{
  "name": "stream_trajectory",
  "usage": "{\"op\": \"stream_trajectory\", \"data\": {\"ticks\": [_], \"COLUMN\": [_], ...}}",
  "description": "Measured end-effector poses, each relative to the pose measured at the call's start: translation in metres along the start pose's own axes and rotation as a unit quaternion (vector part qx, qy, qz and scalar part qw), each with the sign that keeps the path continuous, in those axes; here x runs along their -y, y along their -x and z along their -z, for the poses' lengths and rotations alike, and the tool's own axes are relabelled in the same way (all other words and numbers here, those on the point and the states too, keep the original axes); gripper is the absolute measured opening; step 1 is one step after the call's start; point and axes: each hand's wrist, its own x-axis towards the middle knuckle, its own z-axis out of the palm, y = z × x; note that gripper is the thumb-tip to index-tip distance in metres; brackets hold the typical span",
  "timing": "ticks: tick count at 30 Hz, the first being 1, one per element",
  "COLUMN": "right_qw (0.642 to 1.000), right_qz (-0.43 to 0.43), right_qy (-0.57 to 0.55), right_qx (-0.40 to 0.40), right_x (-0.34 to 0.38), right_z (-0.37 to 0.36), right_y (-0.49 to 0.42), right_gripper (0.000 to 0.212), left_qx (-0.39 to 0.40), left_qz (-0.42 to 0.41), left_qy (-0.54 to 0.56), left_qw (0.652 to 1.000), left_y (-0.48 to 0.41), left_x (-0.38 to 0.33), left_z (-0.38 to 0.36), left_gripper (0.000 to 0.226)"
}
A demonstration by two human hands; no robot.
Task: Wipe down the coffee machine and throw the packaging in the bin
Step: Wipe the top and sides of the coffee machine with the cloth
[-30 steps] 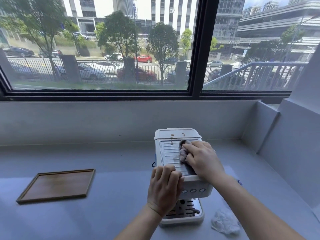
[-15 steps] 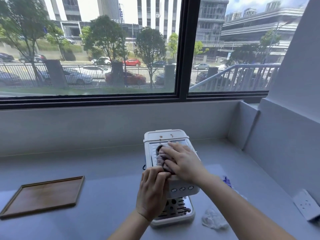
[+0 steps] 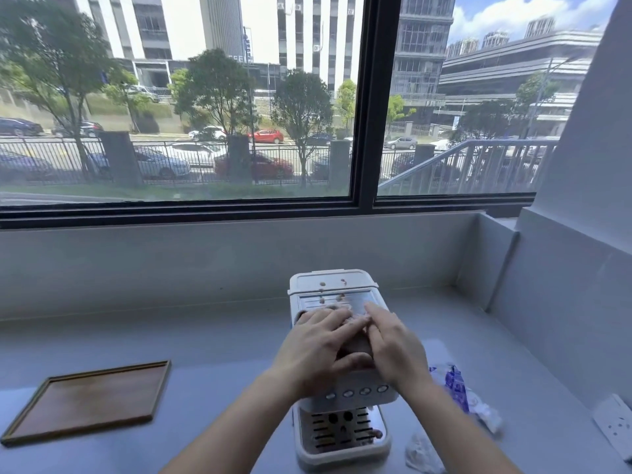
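Left hand (image 3: 316, 350) has climbed from the front edge onto the top | both palms flat, fingers spread, pressing cloth (image 3: 355, 342) between them | right hand (image 3: 393, 347) beside it | coffee machine (image 3: 337, 367) underneath, steadied for wiping | packaging (image 3: 455, 384) right of right wrist, unbinned

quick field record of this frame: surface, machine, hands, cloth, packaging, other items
surface: grey counter under a window
machine: white coffee machine, centre
left hand: flat on machine top, over the cloth
right hand: flat on machine top, beside the left
cloth: between and under the hands, mostly hidden
packaging: on counter, right of machine
other: wooden tray at left; crumpled wrapper near front
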Motion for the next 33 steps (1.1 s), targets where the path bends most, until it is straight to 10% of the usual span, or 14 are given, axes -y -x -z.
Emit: {"op": "stream_trajectory", "data": {"ticks": [18, 33], "right_qw": [0.986, 0.99], "right_qz": [0.042, 0.029], "right_qy": [0.143, 0.118], "right_qx": [-0.072, -0.077], "right_x": [0.0, 0.001], "right_z": [-0.013, -0.014], "right_y": [0.007, 0.008], "right_gripper": [0.035, 0.03], "left_qx": [-0.053, 0.02], "left_qz": [0.215, 0.216], "left_qy": [0.024, -0.08], "left_qw": [0.975, 0.973], "left_y": [-0.016, -0.055], "left_x": [0.031, 0.044], "left_z": [0.002, 0.008], "left_gripper": [0.026, 0.032]}}
